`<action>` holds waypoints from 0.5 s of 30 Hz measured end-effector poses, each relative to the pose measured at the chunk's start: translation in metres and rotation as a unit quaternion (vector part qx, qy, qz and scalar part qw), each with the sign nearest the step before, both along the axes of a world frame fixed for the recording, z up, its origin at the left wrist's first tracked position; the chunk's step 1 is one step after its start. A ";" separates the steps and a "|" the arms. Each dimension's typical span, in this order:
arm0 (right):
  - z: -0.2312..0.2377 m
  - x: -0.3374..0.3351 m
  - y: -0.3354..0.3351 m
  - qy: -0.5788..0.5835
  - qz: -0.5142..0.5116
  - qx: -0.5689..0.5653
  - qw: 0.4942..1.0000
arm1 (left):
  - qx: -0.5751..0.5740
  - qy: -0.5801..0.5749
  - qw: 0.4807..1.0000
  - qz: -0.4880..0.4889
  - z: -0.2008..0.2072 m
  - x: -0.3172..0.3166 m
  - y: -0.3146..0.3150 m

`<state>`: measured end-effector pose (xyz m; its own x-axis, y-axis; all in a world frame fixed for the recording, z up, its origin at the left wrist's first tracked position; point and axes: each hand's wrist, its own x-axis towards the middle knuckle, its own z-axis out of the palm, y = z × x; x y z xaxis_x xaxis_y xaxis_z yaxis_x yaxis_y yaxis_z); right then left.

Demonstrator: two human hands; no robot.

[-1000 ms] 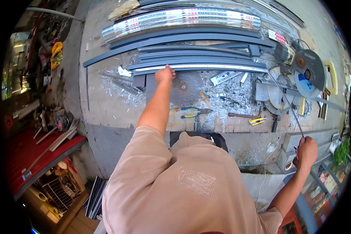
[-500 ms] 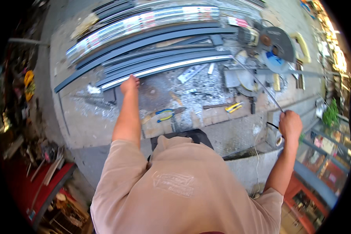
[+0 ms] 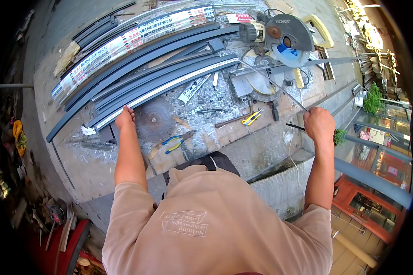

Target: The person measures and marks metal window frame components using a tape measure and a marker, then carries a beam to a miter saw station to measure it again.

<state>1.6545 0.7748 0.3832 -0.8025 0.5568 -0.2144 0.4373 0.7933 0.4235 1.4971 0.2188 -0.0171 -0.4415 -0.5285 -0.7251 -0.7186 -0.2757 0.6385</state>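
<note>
Far left, beyond the bench [image 3: 96, 176], noted a yellow cloth [image 3: 18, 134]. Across the bench's left half, saw wrapped bars [image 3: 137, 34] at the back and blue-grey bars [image 3: 165, 71] before them, all lying slantwise. Along the front of the blue-grey set, found the strip [image 3: 170, 85], white and marked, lying lengthwise. Near its left end, had the left hand [image 3: 125, 118] bent over the front edge, fingers curled and touching the strip; could not tell whether pinching or only pressing. Just right of there, saw pliers [image 3: 178, 141] with handles parted, then a white offcut [image 3: 195, 88] among shavings, then a yellow knife [image 3: 251, 118]. Behind the knife, saw the saw [image 3: 291, 34]. From the strip's right end, traced a thin dark line [image 3: 283, 92], perhaps the same strip turned, slanting past the saw's base to the right hand [image 3: 320, 123], closed in a fist around its end. Judged the step as laying the strip straight, anchored at left and drawn from the right. For the next move, judged necessary a firm left end and an even pull, without twisting.
</note>
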 end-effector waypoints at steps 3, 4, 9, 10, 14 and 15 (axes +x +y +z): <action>0.000 -0.001 0.001 -0.009 0.003 0.002 1.000 | 0.005 -0.001 1.000 0.008 -0.001 0.000 0.001; 0.000 -0.001 0.002 -0.011 0.001 0.000 1.000 | 0.005 -0.002 1.000 0.008 -0.001 0.000 0.002; 0.000 -0.003 -0.001 -0.012 0.002 -0.002 1.000 | 0.009 -0.002 1.000 0.017 0.006 0.000 0.004; 0.000 -0.002 -0.001 -0.013 -0.001 -0.004 1.000 | 0.007 -0.003 1.000 0.018 0.007 0.000 0.005; -0.001 -0.001 0.001 -0.013 -0.007 -0.010 1.000 | 0.002 -0.005 1.000 0.021 0.009 -0.001 0.006; -0.001 0.000 0.002 -0.013 -0.007 -0.011 1.000 | 0.001 -0.005 1.000 0.022 0.008 -0.001 0.006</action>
